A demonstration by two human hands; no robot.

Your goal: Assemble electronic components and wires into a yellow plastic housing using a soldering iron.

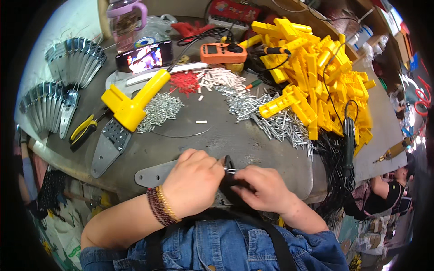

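Note:
My left hand [194,180] is closed over a grey metal plate [151,175], whose rounded end with holes sticks out to the left. Between my hands stands a small black part [228,163], partly hidden by my fingers. My right hand [262,185] has its thumb and fingers pinched together against that part, where something thin and shiny shows at the fingertips, too small to name. Beyond my left hand lies a yellow plastic handle [135,101] joined to a dark metal plate with holes [110,142]. A thin bent wire [185,134] and a small white tube [201,121] lie ahead.
Yellow plastic housings [316,77] are heaped at the right, beside long screws [285,124] and black cables [337,158]. Short screws [162,108], red pieces [184,82] and white tubes [224,77] form piles. Pliers [83,132], metal plates [74,61], a phone [144,56] and an orange multimeter [223,53] surround them.

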